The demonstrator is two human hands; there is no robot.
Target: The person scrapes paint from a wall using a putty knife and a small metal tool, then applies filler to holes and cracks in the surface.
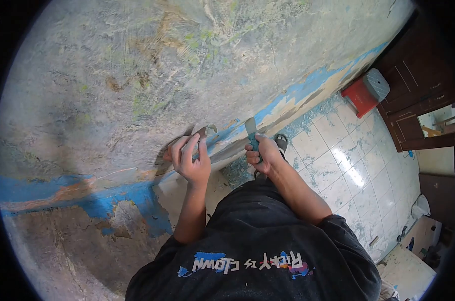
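My right hand (263, 153) is closed around the teal handle of a putty knife (250, 126), whose flat blade points up beside the wall's blue paint strip. My left hand (191, 159) is held at the wall with its fingers curled. A small brownish piece (203, 132) shows at its fingertips, with a pale curled bit just past it; I cannot make out exactly what it is. The wall (187, 75) before me is rough grey plaster with green and brown patches. Along its lower part runs a band of peeling blue paint (280, 104).
Pale floor tiles (332, 150) are strewn with paint flakes. A red stool (358, 97) stands by dark wooden cabinets (413, 75) at the right. My shoe (281, 142) is near the wall's foot. A pale board (408, 271) lies at the lower right.
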